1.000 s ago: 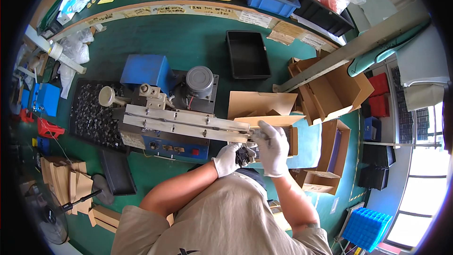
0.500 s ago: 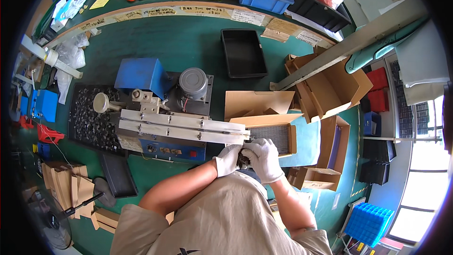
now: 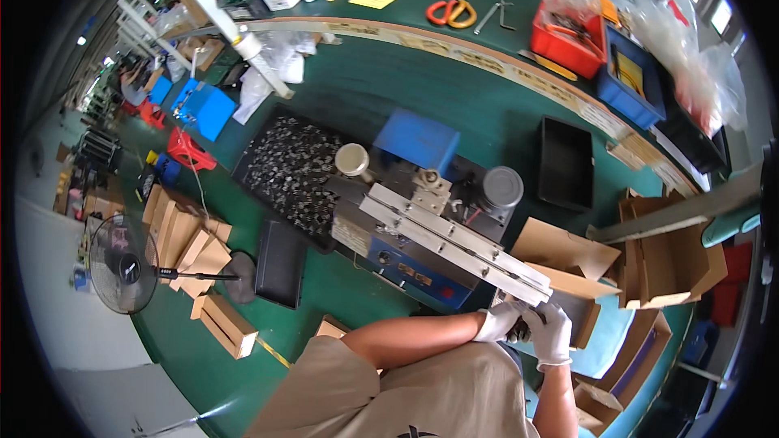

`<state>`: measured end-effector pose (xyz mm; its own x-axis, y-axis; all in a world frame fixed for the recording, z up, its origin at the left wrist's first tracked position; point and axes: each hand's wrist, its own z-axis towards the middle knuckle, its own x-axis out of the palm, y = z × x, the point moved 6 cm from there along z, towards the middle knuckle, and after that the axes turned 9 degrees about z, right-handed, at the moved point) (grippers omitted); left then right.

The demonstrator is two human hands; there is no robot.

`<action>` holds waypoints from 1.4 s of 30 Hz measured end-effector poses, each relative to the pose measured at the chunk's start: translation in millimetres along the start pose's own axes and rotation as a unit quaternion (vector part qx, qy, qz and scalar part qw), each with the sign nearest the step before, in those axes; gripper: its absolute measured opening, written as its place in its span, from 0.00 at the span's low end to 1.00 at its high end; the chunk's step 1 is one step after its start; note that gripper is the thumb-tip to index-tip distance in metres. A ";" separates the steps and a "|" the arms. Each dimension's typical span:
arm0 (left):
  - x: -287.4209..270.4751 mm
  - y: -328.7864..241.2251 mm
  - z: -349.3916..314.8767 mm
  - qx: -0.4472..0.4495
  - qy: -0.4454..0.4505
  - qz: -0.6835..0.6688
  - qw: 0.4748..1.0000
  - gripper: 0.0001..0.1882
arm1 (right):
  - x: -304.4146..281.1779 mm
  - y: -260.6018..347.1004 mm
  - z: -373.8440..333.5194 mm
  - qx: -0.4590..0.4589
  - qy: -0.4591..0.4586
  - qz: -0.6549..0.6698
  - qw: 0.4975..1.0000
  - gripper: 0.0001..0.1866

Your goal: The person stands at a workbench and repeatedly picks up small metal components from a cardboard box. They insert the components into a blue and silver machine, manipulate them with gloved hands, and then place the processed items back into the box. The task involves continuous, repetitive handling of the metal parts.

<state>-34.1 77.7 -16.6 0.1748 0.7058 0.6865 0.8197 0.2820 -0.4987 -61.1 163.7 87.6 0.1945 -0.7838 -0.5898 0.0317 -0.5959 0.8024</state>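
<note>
Both my hands wear white gloves and meet close to my body, by the right end of the long metal rail (image 3: 462,243). My left hand (image 3: 500,324) is closed round a clump of small dark parts (image 3: 517,331). My right hand (image 3: 552,336) bends its fingers over the same clump from the other side, touching it. Fingers partly cover the parts, so their exact kind is hidden. The rail slopes across a machine with a blue front panel (image 3: 418,276). Just beyond my right hand is an open cardboard box (image 3: 586,331), its inside partly hidden.
A black tray heaped with small dark parts (image 3: 288,166) lies left of the machine. Black trays (image 3: 565,164) (image 3: 281,264) sit behind and at front left. Cardboard boxes (image 3: 673,251) and a slanting post (image 3: 690,215) crowd the right. A fan (image 3: 124,266) stands far left.
My view has swung left, so the bench, machine and hands appear farther right and tilted. Both hands stay together by the rail's end, holding the dark parts.
</note>
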 end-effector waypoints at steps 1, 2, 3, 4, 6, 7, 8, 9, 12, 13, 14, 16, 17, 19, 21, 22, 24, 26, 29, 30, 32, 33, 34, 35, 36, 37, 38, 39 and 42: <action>-4.5 -0.8 -1.5 0.003 0.024 0.030 0.999 0.19 | 2.1 -6.5 -0.1 0.007 0.003 0.010 1.000 0.10; -3.5 0.3 -2.3 0.006 0.050 0.058 0.997 0.20 | 1.7 -10.5 -0.3 0.014 0.006 0.017 1.000 0.09; -7.3 0.4 -3.1 0.012 0.028 0.052 0.998 0.21 | 1.5 -11.7 0.0 0.011 0.000 0.024 1.000 0.09; -11.2 0.6 -4.8 0.016 0.008 0.048 0.999 0.22 | 1.4 -11.4 0.3 0.009 -0.008 0.031 0.999 0.09; -8.9 -0.7 -4.5 0.024 -0.004 0.038 0.999 0.22 | -6.6 -4.3 -0.5 0.009 -0.023 0.018 1.000 0.09; -9.4 -3.2 -5.7 0.030 -0.002 0.035 0.999 0.22 | -8.4 2.8 -0.3 0.005 -0.029 0.003 1.000 0.08; -5.0 -4.7 -4.1 0.036 0.006 0.031 0.999 0.22 | -13.3 10.6 -0.1 0.005 -0.037 -0.017 0.999 0.08; -8.1 -5.4 -2.1 0.041 -0.004 0.049 0.998 0.22 | -14.2 16.5 2.4 0.014 -0.052 -0.005 0.999 0.08; -5.7 -22.8 -5.7 0.083 -0.039 0.131 0.987 0.23 | -22.6 27.4 2.2 -0.032 -0.140 -0.058 0.988 0.06; -13.7 -15.9 4.6 0.108 -0.080 0.066 0.989 0.22 | -23.5 36.8 2.5 -0.065 -0.146 -0.081 0.984 0.08; -20.6 -8.8 16.3 0.134 -0.116 0.005 0.984 0.21 | -25.0 41.7 2.8 -0.059 -0.142 -0.076 0.985 0.10; -21.1 -11.7 15.2 0.079 0.020 -0.113 0.990 0.15 | -33.5 38.7 3.9 -0.099 -0.137 -0.049 0.984 0.14; -20.9 -10.3 15.6 0.064 0.032 -0.185 0.980 0.14 | -36.1 37.7 5.9 -0.086 -0.133 -0.051 0.986 0.16; -16.4 -7.0 18.9 0.032 0.051 -0.327 0.943 0.16 | -43.6 34.8 9.5 -0.065 -0.122 -0.053 0.989 0.18; -17.9 -4.5 17.5 0.013 0.052 -0.310 0.949 0.15 | -43.9 37.2 12.9 -0.094 -0.094 -0.061 0.989 0.20; -18.2 -2.8 17.4 0.005 0.053 -0.302 0.952 0.15 | -43.8 38.4 14.3 -0.109 -0.079 -0.065 0.989 0.21; -19.0 -3.7 15.1 0.005 0.041 -0.286 0.957 0.13 | -38.9 42.0 16.8 -0.126 -0.052 -0.059 0.989 0.22; -17.8 -6.8 11.9 0.006 0.027 -0.289 0.957 0.12 | -32.9 49.7 19.8 -0.143 -0.033 -0.061 0.987 0.22; -15.7 -12.4 11.0 0.041 0.022 -0.221 0.974 0.13 | -26.2 60.6 25.0 -0.194 -0.013 -0.079 0.978 0.22; -15.7 -14.5 8.9 0.051 0.018 -0.186 0.981 0.14 | -23.4 62.0 25.2 -0.211 -0.009 -0.086 0.974 0.22; -17.2 -12.2 6.6 0.045 0.023 -0.154 0.987 0.15 | -30.4 60.8 20.8 -0.199 -0.089 -0.061 0.974 0.21; -16.7 -11.4 7.2 0.042 0.027 -0.137 0.989 0.16 | -34.1 48.0 11.6 -0.171 -0.139 -0.036 0.975 0.21; -17.3 -10.6 8.7 0.040 0.017 -0.122 0.992 0.16 | -37.8 33.7 2.6 -0.142 -0.189 -0.011 0.972 0.21; -14.3 -13.6 8.0 0.037 0.006 -0.106 0.994 0.16 | -35.7 28.6 2.2 -0.123 -0.162 -0.020 0.979 0.17; -10.8 -16.9 7.3 0.034 -0.005 -0.090 0.995 0.16 | -29.2 26.6 0.2 -0.076 -0.114 -0.052 0.989 0.14; -8.8 -22.7 4.6 0.064 -0.043 -0.073 0.994 0.16 | -20.7 27.9 0.9 -0.084 -0.074 -0.079 0.991 0.12; -8.2 -19.4 5.4 0.041 -0.034 -0.069 0.996 0.16 | -13.4 28.1 0.7 -0.093 -0.035 -0.104 0.990 0.10; -9.2 -15.4 6.1 0.018 -0.025 -0.064 0.998 0.15 | -10.1 22.6 0.1 -0.084 -0.021 -0.101 0.991 0.10; -15.1 -9.7 7.6 -0.001 0.046 -0.091 0.995 0.16 | -6.7 6.3 -1.6 -0.032 0.002 -0.027 0.999 0.11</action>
<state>-48.8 69.2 -26.1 0.0727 0.5817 0.8102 0.8432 0.3979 -0.3614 -60.5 165.4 96.7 0.1941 -0.7497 -0.6326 0.1058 -0.6251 0.7733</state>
